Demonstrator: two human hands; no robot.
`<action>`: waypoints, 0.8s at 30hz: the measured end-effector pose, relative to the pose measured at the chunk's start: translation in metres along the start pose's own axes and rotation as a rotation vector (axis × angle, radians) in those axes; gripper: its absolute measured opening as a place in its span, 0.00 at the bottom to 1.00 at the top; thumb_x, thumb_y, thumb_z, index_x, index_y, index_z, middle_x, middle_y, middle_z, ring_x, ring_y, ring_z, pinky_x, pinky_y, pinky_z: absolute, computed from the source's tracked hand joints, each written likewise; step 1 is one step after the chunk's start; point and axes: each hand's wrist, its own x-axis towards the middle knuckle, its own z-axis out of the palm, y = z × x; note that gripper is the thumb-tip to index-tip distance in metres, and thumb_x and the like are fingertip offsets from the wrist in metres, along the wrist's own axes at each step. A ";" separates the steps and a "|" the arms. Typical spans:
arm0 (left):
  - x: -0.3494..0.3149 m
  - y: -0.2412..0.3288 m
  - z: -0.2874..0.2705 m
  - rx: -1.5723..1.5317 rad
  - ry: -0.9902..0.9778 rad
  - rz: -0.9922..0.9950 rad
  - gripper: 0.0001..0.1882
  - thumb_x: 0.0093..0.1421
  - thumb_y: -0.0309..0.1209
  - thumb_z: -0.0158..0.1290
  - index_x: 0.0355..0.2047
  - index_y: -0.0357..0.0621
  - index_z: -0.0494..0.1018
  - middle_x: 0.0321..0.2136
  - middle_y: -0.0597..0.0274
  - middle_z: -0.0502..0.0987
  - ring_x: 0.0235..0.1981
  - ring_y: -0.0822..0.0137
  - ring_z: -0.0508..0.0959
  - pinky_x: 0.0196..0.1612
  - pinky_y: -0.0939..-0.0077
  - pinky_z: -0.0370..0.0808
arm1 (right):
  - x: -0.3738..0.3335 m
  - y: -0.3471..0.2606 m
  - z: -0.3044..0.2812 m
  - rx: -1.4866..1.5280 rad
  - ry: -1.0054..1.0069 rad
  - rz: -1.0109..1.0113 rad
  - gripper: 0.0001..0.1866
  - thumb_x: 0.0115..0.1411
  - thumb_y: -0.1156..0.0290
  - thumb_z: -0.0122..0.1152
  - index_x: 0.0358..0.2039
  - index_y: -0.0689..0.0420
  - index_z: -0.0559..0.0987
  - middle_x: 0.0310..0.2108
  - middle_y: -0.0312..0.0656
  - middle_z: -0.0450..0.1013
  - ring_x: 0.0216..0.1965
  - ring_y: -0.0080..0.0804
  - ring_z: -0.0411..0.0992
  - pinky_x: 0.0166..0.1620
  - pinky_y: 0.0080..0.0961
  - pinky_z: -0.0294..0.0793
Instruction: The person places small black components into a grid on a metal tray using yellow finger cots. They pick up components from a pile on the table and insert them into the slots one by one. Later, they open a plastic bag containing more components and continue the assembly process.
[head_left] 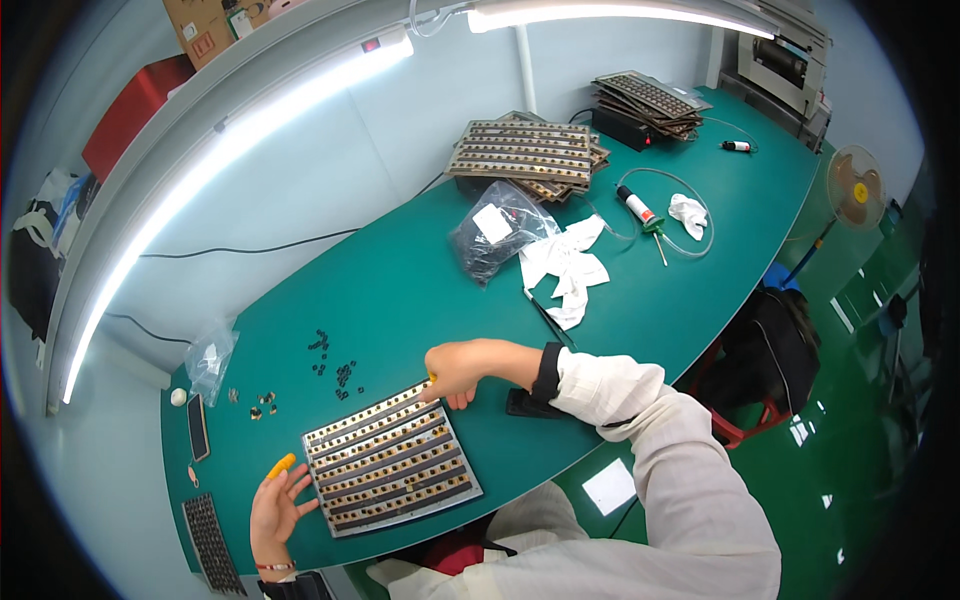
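A rectangular panel [392, 462] lies at the table's near edge, with rows of small dark and gold-coloured parts along its strips. At its far right corner, my right hand [458, 370] is closed, thumb and fingers pinched low over the end of a row. Anything between those fingertips is too small or hidden to make out. Beside the panel's left edge, my left hand [273, 512] is palm up, fingers spread and holding nothing; a yellow finger cot [282, 466] covers one fingertip. Small black pieces [344, 376] lie scattered beyond the panel, and a few gold-coloured bits [262, 408] lie further left.
Stacked panels [525, 150] and a clear bag of dark pieces [495, 235] stand further back. White cloth [567, 262], tweezers [545, 316] and a dispensing syringe [640, 208] with tubing lie to the right. A phone [199, 428] and keyboard [210, 540] are at left.
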 end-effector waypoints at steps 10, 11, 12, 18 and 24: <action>0.014 0.013 -0.010 -0.029 0.054 -0.032 0.24 0.68 0.38 0.48 0.61 0.44 0.62 0.46 0.50 0.76 0.48 0.59 0.77 0.40 0.48 0.81 | 0.015 -0.017 0.002 -0.031 -0.009 0.014 0.27 0.65 0.55 0.54 0.25 0.71 0.81 0.26 0.49 0.80 0.24 0.34 0.80 0.30 0.28 0.84; 0.018 0.021 -0.010 -0.015 0.043 -0.048 0.24 0.69 0.37 0.48 0.62 0.44 0.61 0.46 0.49 0.75 0.49 0.59 0.76 0.41 0.49 0.81 | 0.017 -0.016 0.002 -0.022 -0.006 0.017 0.27 0.66 0.55 0.54 0.25 0.71 0.81 0.25 0.49 0.80 0.24 0.34 0.80 0.30 0.28 0.84; 0.023 0.025 -0.010 -0.007 0.033 -0.068 0.25 0.69 0.37 0.47 0.63 0.43 0.60 0.47 0.48 0.74 0.50 0.58 0.75 0.42 0.50 0.80 | 0.020 -0.016 0.002 -0.016 -0.009 0.023 0.27 0.66 0.55 0.54 0.25 0.71 0.81 0.25 0.49 0.80 0.24 0.34 0.80 0.29 0.28 0.84; 0.042 0.044 -0.020 0.137 0.010 -0.060 0.26 0.68 0.38 0.50 0.63 0.45 0.61 0.50 0.50 0.72 0.49 0.59 0.74 0.43 0.53 0.79 | 0.025 -0.024 0.002 0.108 -0.061 0.047 0.25 0.66 0.56 0.54 0.35 0.73 0.79 0.26 0.50 0.80 0.25 0.33 0.80 0.29 0.28 0.84; 0.064 0.058 -0.003 0.205 -0.184 -0.046 0.31 0.66 0.40 0.53 0.66 0.47 0.59 0.59 0.47 0.66 0.52 0.60 0.71 0.54 0.56 0.70 | 0.026 -0.017 0.013 0.297 0.083 0.229 0.25 0.67 0.57 0.53 0.37 0.74 0.77 0.25 0.52 0.79 0.24 0.36 0.80 0.27 0.27 0.83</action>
